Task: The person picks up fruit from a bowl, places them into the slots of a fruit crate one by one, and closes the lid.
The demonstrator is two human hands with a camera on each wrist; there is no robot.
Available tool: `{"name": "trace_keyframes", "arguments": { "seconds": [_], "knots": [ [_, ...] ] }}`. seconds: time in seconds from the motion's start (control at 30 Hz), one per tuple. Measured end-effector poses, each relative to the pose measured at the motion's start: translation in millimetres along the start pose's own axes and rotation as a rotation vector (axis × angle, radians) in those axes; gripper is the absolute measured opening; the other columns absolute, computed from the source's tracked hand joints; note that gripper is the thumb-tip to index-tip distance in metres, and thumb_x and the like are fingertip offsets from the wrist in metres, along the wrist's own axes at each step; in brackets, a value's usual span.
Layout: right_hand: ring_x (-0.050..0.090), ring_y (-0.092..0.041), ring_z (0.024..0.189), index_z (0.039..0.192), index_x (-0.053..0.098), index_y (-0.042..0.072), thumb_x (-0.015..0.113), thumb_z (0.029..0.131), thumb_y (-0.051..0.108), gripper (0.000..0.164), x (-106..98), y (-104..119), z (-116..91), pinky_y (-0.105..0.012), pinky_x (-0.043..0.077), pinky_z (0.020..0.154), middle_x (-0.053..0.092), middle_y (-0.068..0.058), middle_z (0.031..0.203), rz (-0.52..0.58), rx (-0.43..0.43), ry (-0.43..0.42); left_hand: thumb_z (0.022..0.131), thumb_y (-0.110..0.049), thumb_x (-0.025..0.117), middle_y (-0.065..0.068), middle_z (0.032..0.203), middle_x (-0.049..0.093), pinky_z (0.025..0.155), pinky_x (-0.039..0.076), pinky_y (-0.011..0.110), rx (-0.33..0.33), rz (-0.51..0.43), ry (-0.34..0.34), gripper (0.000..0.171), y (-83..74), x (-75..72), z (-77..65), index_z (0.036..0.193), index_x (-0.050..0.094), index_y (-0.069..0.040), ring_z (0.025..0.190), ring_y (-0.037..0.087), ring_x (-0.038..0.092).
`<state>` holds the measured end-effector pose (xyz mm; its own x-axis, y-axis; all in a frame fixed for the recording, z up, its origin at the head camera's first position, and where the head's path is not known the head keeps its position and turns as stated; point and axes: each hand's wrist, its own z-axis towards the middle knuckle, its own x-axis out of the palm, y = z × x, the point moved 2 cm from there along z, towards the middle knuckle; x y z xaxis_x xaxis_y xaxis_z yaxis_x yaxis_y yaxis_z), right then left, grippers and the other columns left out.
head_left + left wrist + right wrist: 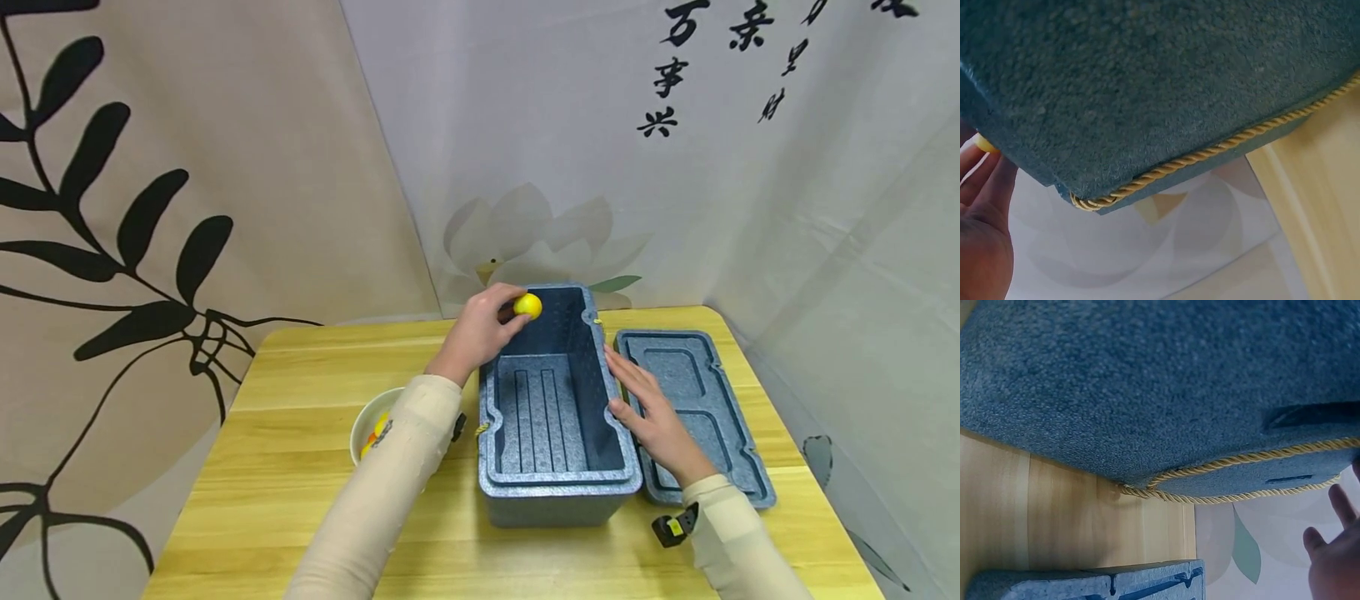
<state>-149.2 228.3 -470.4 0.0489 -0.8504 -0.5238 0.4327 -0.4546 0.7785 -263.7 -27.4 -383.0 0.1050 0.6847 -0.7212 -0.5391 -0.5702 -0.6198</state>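
Note:
My left hand (483,327) pinches a small yellow ball (528,306) over the far left part of an open blue-grey foam box (534,417). In the left wrist view the ball (986,144) is mostly hidden by the fingers and the box wall. The box's ribbed floor is bare where it shows. My right hand (654,412) rests on the box's right rim with its fingers extended. In the right wrist view only part of that hand (1338,556) shows, beside the box's outer wall.
Left of the box, a white bowl (358,429) holds yellow and orange things, partly hidden by my left sleeve. The box's lid (686,392) lies to its right on the wooden table (300,417). A yellow rope (1222,464) runs along the box. A printed curtain (675,208) hangs behind.

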Motion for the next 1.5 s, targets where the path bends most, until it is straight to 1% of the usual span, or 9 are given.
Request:
{"name": "trace_keyframes", "arguments": {
  "seconds": [0.2,0.3,0.57,0.7,0.9,1.13,1.27,1.37,1.5],
  "knots": [
    [0.017,-0.027,0.143,0.154,0.034,0.018,0.058,0.1,0.014,0.059,-1,-2,0,-0.072,0.018,0.105,0.026,0.002,0.159,0.013,0.005,-0.004,0.096,-0.01,0.066,0.011,0.139,0.052,0.097,0.048,0.027,-0.04,-0.001,0.057,0.044,3.7,4.6,0.5,0.137,0.055,-0.002,0.121,0.026,0.055],
    [0.018,-0.026,0.143,0.154,0.035,0.017,0.059,0.099,0.012,0.06,-1,-3,1,-0.071,0.018,0.106,0.027,0.002,0.159,0.023,-0.001,-0.003,0.096,-0.01,0.065,0.011,0.138,0.054,0.097,0.05,0.03,-0.047,0.001,0.061,0.041,5.1,3.8,-2.6,0.136,0.057,-0.003,0.12,0.028,0.057],
    [0.018,-0.026,0.143,0.153,0.036,0.017,0.06,0.097,0.007,0.062,-2,-1,1,-0.07,0.018,0.106,0.028,-0.004,0.159,0.028,0.007,0.002,0.093,-0.007,0.069,0.011,0.124,0.062,0.094,0.051,0.031,0.006,-0.003,-0.027,0.036,11.3,-1.5,-7.4,0.128,0.062,0.0,0.111,0.026,0.06],
    [0.018,-0.033,0.142,0.153,0.035,0.008,0.059,0.097,0.003,0.061,-3,9,1,-0.072,0.017,0.105,0.027,-0.007,0.159,0.041,0.006,-0.002,0.093,-0.008,0.069,0.011,0.12,0.063,0.093,0.052,0.032,0.011,-0.024,-0.06,0.032,14.6,-5.3,-11.0,0.124,0.064,0.0,0.107,0.026,0.061],
    [0.018,-0.042,0.14,0.149,0.035,-0.003,0.057,0.098,0.003,0.056,-6,40,3,-0.073,0.016,0.104,0.027,-0.017,0.157,0.07,0.006,0.007,0.094,-0.008,0.068,0.015,0.118,0.063,0.096,0.051,0.034,0.008,-0.109,-0.122,0.029,18.6,-17.1,-25.1,0.121,0.066,-0.001,0.109,0.029,0.062],
    [0.02,-0.043,0.139,0.147,0.038,-0.006,0.058,0.096,0.001,0.055,-10,47,5,-0.073,0.017,0.105,0.03,-0.023,0.154,0.075,-0.01,-0.014,0.092,-0.006,0.07,0.017,0.116,0.064,0.096,0.051,0.04,0.009,-0.255,-0.199,0.027,25.6,-30.3,-35.9,0.117,0.066,0.005,0.109,0.032,0.062],
    [0.02,-0.043,0.139,0.148,0.037,-0.005,0.058,0.096,0.001,0.056,-10,43,5,-0.073,0.018,0.104,0.029,-0.02,0.156,0.07,-0.001,-0.011,0.09,-0.004,0.072,0.018,0.113,0.065,0.094,0.053,0.039,0.018,-0.32,-0.26,0.025,30.9,-37.7,-40.5,0.114,0.068,0.003,0.106,0.028,0.063],
    [0.019,-0.038,0.141,0.151,0.036,0.004,0.059,0.097,0.004,0.059,-6,24,4,-0.072,0.017,0.105,0.028,-0.011,0.158,0.065,0.002,-0.011,0.09,-0.005,0.072,0.015,0.113,0.066,0.094,0.052,0.038,0.021,-0.325,-0.287,0.024,33.1,-43.4,-48.1,0.114,0.07,0.0,0.106,0.024,0.063],
    [0.018,-0.031,0.143,0.154,0.036,0.018,0.06,0.098,0.01,0.061,-1,-2,0,-0.072,0.017,0.105,0.026,0.001,0.159,0.06,0.012,-0.006,0.09,-0.006,0.072,0.012,0.113,0.066,0.095,0.052,0.038,0.027,-0.334,-0.309,0.024,35.7,-48.5,-62.1,0.114,0.07,-0.002,0.107,0.023,0.063]
  ]
}}
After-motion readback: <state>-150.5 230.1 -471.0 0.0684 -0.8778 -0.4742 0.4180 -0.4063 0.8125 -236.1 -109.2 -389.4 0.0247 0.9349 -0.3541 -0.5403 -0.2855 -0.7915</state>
